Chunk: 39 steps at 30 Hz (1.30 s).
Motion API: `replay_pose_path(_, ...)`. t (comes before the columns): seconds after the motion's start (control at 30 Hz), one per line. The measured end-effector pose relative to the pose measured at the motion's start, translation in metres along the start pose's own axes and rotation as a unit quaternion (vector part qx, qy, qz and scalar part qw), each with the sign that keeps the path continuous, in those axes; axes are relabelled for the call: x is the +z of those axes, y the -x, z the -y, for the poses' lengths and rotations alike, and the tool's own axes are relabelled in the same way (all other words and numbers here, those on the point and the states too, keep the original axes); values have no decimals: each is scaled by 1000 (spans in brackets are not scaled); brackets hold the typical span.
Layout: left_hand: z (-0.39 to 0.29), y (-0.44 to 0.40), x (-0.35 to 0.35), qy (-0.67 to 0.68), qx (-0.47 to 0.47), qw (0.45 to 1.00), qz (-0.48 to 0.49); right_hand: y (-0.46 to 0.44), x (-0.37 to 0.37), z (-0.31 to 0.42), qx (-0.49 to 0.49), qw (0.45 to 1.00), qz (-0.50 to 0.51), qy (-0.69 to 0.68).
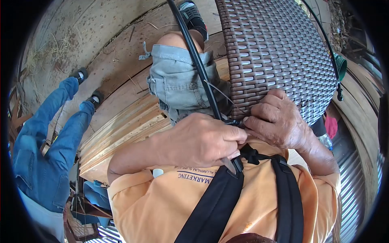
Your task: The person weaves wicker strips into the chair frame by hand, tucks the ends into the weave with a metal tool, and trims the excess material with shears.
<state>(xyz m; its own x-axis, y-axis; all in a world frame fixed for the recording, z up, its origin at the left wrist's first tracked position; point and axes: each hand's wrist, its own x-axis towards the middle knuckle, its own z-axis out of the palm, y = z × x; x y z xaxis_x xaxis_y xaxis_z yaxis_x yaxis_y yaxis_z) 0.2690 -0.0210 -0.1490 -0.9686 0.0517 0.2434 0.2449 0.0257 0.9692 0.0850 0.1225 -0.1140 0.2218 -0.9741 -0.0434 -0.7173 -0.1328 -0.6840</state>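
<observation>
A brown woven wicker panel with a black tube frame rests over my lap. My left hand is closed beside the tube, just below the panel's lower left corner. A flat, pointed metal piece sticks out under its fingers. My right hand is bent over the panel's lower edge, with thumb and fingers pressed together close to my left fingertips. What it pinches is hidden. A thin loose strand runs from the tube towards the panel's edge.
Wooden boards are stacked at the left of my leg. Another person in blue jeans stands at the far left. Corrugated metal sheet and curved planks lie at the right, near a green object.
</observation>
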Motion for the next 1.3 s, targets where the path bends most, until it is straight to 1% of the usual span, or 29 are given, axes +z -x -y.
replay_pose_path(0.1, 0, -3, -10, 24, -79, 995, 57, 0, 3, 0, -1, 1000, -1, -6)
replay_pose_path(0.27, -4, 2, -16, 91, -190, 977, 18, 2, 11, -5, 3, 999, -46, -19)
replay_pose_path(0.3, -6, 4, -16, 113, -211, 971, 12, 4, 12, -5, 10, 999, -42, -27)
replay_pose_path(0.4, -4, 10, -17, 114, -208, 972, -8, 4, 12, -8, 17, 998, -40, -41)
replay_pose_path(0.47, -6, 11, -19, 119, -221, 968, 2, 4, 11, -7, 18, 998, -43, -41)
replay_pose_path(0.63, -14, 12, -19, 79, -247, 966, 2, -4, -1, 1, 74, 994, 15, -73)
replay_pose_path(0.67, -12, 11, -21, 102, -233, 967, -5, -5, -2, 2, 82, 994, 26, -70)
replay_pose_path(0.73, -8, 13, -22, 148, -208, 967, -19, -3, -2, 2, 84, 993, 13, -84)
replay_pose_path(0.83, -4, 18, -9, 286, -169, 938, -98, -1, -1, 1, 79, 992, 1, -95)
replay_pose_path(0.93, 1, 26, 7, 295, -185, 927, -140, 2, 1, 0, 70, 994, -4, -88)
replay_pose_path(0.97, 3, 25, 4, 258, -157, 946, -115, 3, 1, -1, 65, 994, -6, -83)
replay_pose_path(1.07, 3, 18, -1, 155, -115, 979, -72, 5, 3, -2, 58, 996, -13, -63)
replay_pose_path(1.17, 4, 14, -8, 113, -100, 989, -3, 5, 4, 1, 58, 997, -17, -53)
replay_pose_path(1.3, 3, 3, -19, 158, -190, 967, 57, 5, 8, 3, 58, 997, -34, -28)
